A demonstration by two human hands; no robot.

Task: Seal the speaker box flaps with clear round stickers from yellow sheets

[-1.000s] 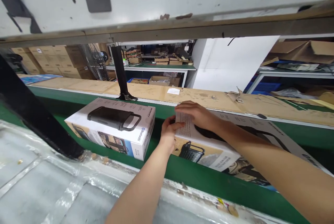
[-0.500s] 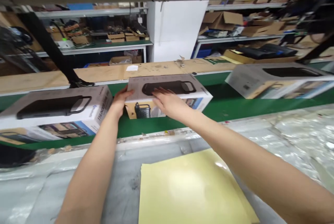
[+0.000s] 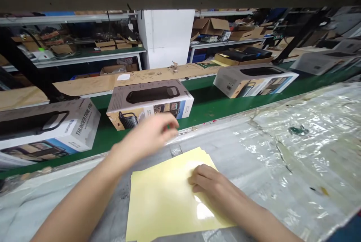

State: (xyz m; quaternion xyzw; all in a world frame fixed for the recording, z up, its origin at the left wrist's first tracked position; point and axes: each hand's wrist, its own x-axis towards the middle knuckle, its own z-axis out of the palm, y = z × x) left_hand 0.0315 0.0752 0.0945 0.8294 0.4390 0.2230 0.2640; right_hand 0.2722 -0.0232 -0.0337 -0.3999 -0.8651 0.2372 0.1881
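Head view: your left hand (image 3: 152,133) is up in the air near the middle of the frame, a bit blurry, fingers loosely curled with a gap between thumb and index. Nothing visible in it. It overlaps the lower front edge of the middle box (image 3: 150,97), but looks like it's over the near side of the belt rather than gripping anything; can't swear there's no contact.

Your right hand (image 3: 210,182) is down at lower center, on the right part of the yellow sheets (image 3: 160,197). Fingers are bent in tight and the tips are hidden, so can't tell if you've got a sheet pinched or are just resting on the stack. My guess is the curl is for getting at a single sheet, since they lie flat on top of each other.

Sheets are on the film-covered bench (image 3: 296,152), right in front of you, probably so 1 hand can get to them while the other is free for the boxes.

Middle box sits on the green belt (image 3: 207,110), a little above and left of center, big picture side up. Left box (image 3: 47,127) and right box (image 3: 255,78) lie the same way, with at least 2 far boxes (image 3: 318,61) at upper right. Gaps between the nearest 3 presumably leave room for fingers at the ends.
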